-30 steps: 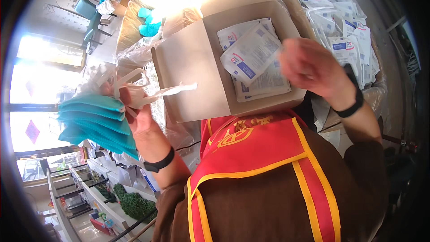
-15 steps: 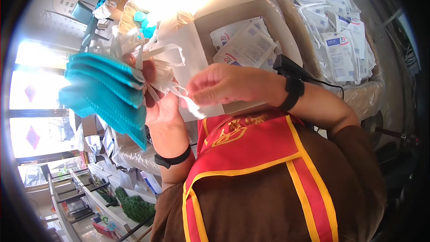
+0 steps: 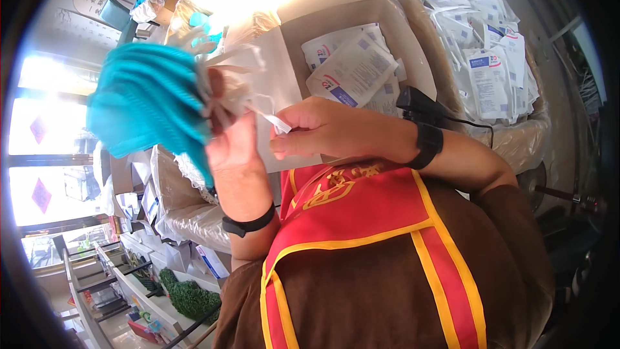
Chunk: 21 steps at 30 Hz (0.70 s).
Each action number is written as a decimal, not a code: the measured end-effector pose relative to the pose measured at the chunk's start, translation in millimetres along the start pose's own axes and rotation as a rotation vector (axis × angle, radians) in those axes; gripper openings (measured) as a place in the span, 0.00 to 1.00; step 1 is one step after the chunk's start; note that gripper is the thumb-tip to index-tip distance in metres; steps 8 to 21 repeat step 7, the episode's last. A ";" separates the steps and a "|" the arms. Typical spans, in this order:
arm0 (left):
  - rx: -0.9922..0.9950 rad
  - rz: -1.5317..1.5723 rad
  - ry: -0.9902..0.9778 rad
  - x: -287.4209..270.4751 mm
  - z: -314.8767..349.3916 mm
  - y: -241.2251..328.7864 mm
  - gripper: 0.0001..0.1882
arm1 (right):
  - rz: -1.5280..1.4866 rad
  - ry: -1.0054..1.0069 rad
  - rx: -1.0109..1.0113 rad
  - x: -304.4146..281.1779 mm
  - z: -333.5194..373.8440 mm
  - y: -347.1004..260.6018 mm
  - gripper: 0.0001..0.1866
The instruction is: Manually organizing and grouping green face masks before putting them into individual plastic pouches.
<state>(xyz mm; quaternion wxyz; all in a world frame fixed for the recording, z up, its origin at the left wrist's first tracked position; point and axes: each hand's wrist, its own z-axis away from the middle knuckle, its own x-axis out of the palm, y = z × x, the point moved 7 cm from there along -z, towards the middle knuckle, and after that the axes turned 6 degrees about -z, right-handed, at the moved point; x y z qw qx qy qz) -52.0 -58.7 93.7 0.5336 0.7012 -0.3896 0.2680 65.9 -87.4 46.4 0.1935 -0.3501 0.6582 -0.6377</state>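
Observation:
A fanned stack of teal face masks (image 3: 145,100) with white straps is held up at the left. My left hand (image 3: 234,139) is closed around their strap side, and the white straps (image 3: 236,74) stick out above and between its fingers. My right hand (image 3: 323,130) pinches the end of a white strap (image 3: 278,123) beside the stack. Its other fingers are curled. Behind my right hand stands an open white box (image 3: 361,19) with several white sachets (image 3: 354,68) lying flat in it.
A plastic-lined carton (image 3: 445,84) full of white packets (image 3: 489,84) stands at the right. A black device (image 3: 413,100) with a cable sits at the box's near corner. Teal items (image 3: 205,22) lie in the bright far left. A shelf rack (image 3: 119,284) is at lower left.
The mask stack has swung upward and its masks now overlap more. My right hand stays near the straps, with one strap end now between its thumb and finger.

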 end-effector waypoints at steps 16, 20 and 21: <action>-0.051 0.043 -0.181 -66.2 -14.6 73.6 0.22 | -0.161 -0.062 0.231 -23.4 52.4 -2.1 0.19; -0.051 0.043 -0.181 -66.2 -14.6 73.6 0.22 | -0.161 -0.062 0.231 -23.4 52.4 -2.1 0.19; -0.051 0.043 -0.181 -66.2 -14.6 73.6 0.22 | -0.161 -0.062 0.231 -23.4 52.4 -2.1 0.19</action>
